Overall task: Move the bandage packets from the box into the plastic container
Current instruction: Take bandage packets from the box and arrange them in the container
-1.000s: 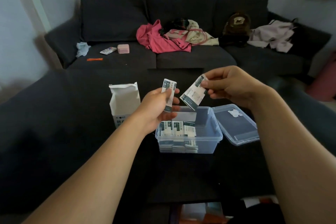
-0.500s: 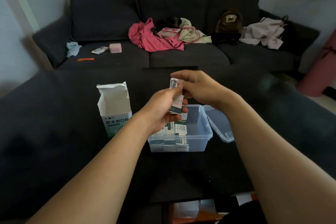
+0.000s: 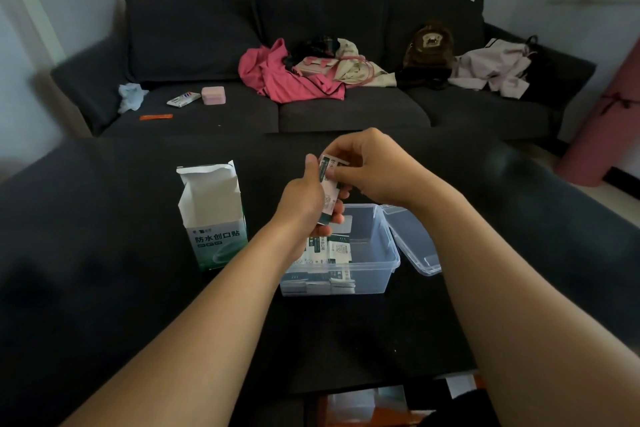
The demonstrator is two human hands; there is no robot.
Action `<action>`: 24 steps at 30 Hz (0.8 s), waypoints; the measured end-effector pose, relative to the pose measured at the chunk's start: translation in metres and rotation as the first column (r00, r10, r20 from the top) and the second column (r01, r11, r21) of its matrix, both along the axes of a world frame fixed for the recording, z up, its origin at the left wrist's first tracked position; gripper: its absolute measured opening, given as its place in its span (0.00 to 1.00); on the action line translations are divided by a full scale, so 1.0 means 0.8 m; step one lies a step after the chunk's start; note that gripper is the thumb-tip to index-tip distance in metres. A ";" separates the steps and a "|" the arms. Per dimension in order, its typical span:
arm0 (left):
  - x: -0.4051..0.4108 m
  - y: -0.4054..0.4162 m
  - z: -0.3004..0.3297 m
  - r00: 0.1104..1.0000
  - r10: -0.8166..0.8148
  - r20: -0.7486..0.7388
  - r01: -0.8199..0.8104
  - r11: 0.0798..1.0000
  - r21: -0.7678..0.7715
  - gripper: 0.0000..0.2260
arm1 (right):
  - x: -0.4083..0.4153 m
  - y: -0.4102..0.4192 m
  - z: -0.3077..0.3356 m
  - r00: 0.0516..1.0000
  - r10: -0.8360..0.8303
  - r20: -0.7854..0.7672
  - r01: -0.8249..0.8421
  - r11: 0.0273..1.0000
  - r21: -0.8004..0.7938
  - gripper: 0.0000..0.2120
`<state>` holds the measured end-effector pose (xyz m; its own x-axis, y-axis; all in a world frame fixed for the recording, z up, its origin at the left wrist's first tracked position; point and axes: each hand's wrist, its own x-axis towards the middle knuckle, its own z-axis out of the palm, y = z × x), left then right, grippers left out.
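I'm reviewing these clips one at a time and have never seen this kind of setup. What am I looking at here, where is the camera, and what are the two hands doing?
There is no machine here: a person wears a wide-angle camera on the head, looking forward and down, so both forearms reach in from below. On the dark table stand an opened bandage box and, to its right, a clear plastic container with some packets already inside. Its lid leans at the container's right side. Above the container, the left hand and right hand together hold bandage packets pinched between their fingers. How many is hard to tell. Behind is a sofa strewn with clothes.
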<state>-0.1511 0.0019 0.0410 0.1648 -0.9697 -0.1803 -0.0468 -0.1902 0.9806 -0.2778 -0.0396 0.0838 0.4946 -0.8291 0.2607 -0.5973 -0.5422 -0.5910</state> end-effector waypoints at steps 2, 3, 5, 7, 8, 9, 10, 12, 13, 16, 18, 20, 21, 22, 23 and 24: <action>-0.002 -0.002 -0.002 0.998 0.014 0.056 -0.013 1.000 -0.020 0.33 | 0.002 0.001 0.003 0.999 0.004 -0.037 -0.002 0.999 0.048 0.04; -0.004 -0.003 -0.004 0.997 0.020 0.072 -0.018 1.000 -0.024 0.34 | 0.002 0.002 0.004 0.998 0.007 -0.060 -0.002 0.996 0.084 0.04; -0.005 -0.006 -0.006 0.996 0.023 0.081 -0.021 0.999 -0.026 0.34 | 0.003 0.002 0.007 0.995 0.015 -0.094 -0.003 0.992 0.123 0.05; -0.005 -0.007 -0.008 0.997 0.013 0.073 -0.011 1.000 -0.024 0.33 | 0.003 0.003 0.007 0.995 0.013 -0.099 -0.002 0.994 0.109 0.06; -0.004 -0.006 -0.007 0.998 -0.003 0.070 0.004 1.000 -0.023 0.33 | 0.002 0.004 0.007 0.996 0.012 -0.090 -0.004 0.996 0.087 0.06; -0.003 -0.006 -0.006 0.997 -0.026 0.069 0.028 0.999 -0.026 0.33 | -0.001 0.004 0.007 0.997 0.011 -0.080 -0.006 0.998 0.062 0.05; -0.002 -0.006 -0.006 0.995 -0.057 0.076 0.059 0.998 -0.030 0.34 | -0.005 0.004 0.009 0.997 0.009 -0.076 -0.006 0.999 0.044 0.05; 0.000 -0.007 -0.005 0.986 -0.107 0.129 0.113 0.993 -0.038 0.34 | -0.017 0.003 0.016 0.997 -0.018 -0.077 0.020 0.999 0.030 0.06; 0.001 -0.007 -0.006 0.975 -0.112 0.191 0.125 0.991 -0.056 0.32 | -0.026 0.001 0.020 0.995 -0.040 -0.087 0.043 0.999 0.032 0.06; 0.010 -0.008 -0.016 0.851 -0.029 0.524 0.167 0.961 -0.220 0.24 | -0.044 -0.005 0.024 0.973 -0.089 -0.215 0.105 0.992 0.067 0.06; 0.017 -0.007 -0.023 0.718 -0.039 0.695 0.276 0.933 -0.233 0.15 | -0.047 -0.006 0.019 0.948 -0.101 -0.303 0.132 0.988 0.084 0.05; 0.020 -0.005 -0.027 0.588 -0.153 0.794 0.404 0.906 -0.124 0.11 | -0.041 -0.004 0.010 0.909 -0.076 -0.411 0.135 0.984 0.117 0.05; 0.020 -0.003 -0.027 0.527 -0.208 0.824 0.456 0.888 -0.067 0.11 | -0.036 -0.003 0.005 0.883 -0.059 -0.467 0.140 0.980 0.140 0.04; 0.019 -0.001 -0.027 0.471 -0.255 0.844 0.495 0.869 -0.014 0.12 | -0.032 -0.003 -0.002 0.857 -0.048 -0.513 0.150 0.976 0.158 0.04; 0.018 0.001 -0.026 0.425 -0.290 0.857 0.526 0.850 0.027 0.13 | -0.027 -0.004 -0.008 0.834 -0.048 -0.549 0.165 0.972 0.166 0.05; 0.016 0.003 -0.025 0.391 -0.317 0.864 0.544 0.837 0.061 0.14 | -0.024 -0.006 -0.015 0.815 -0.054 -0.578 0.183 0.969 0.168 0.07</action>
<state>-0.1381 0.0041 0.0211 -0.3296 -0.9441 -0.0065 -0.8496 0.2936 0.4381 -0.2969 -0.0441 0.0721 0.3945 -0.8931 -0.2164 -0.9111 -0.3496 -0.2182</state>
